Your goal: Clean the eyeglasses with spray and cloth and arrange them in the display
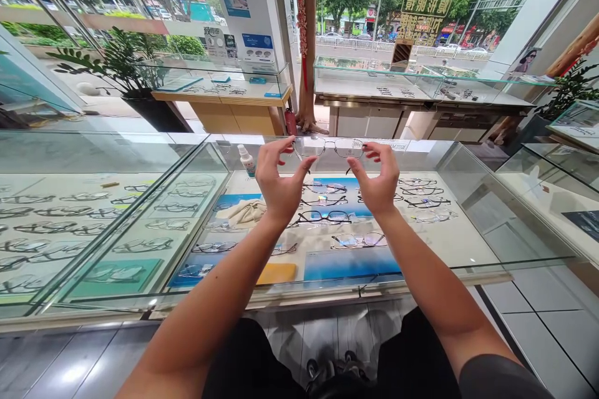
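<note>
The glasses (335, 147) have a thin, dark wire rim, a narrow bridge and two clear lenses, with small printed marks on the lens toward the right hand (378, 182). The temples are unfolded and point back toward the person, their dark tips showing near the two thumbs. The glasses are held up level between the hands, above the counter (468, 234). The left hand (281, 181) grips one side between thumb and fingers, and the right hand pinches the other side the same way; exactly where each fingertip meets the frame is too small to tell. Both lenses lie in the gap between the hands, with the bridge about midway. Under the raised wrists, other pairs (324, 217) lie in rows, some on blue trays (353, 266). A spray bottle (246, 161) stands just beside the left hand, and a beige cloth (246, 212) lies below it, near a yellow cloth (277, 273).
</note>
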A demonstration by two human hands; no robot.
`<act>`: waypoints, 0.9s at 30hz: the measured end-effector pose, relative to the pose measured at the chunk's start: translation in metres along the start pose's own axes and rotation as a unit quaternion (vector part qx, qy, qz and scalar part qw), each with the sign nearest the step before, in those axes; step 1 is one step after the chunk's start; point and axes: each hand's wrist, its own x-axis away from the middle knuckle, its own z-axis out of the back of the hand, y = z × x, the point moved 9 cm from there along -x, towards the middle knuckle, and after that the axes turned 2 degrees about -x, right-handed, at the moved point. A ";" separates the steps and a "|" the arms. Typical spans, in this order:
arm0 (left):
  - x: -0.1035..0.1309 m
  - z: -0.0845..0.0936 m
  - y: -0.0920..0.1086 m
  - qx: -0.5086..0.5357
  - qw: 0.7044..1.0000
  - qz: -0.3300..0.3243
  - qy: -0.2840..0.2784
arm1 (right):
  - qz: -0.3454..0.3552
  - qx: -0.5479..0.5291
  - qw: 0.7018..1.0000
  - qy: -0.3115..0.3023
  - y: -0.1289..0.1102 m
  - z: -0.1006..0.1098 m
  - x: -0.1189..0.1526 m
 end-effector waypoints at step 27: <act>0.005 -0.011 -0.019 0.067 0.995 0.070 -0.028 | 0.013 0.002 1.000 0.012 -0.009 0.007 -0.001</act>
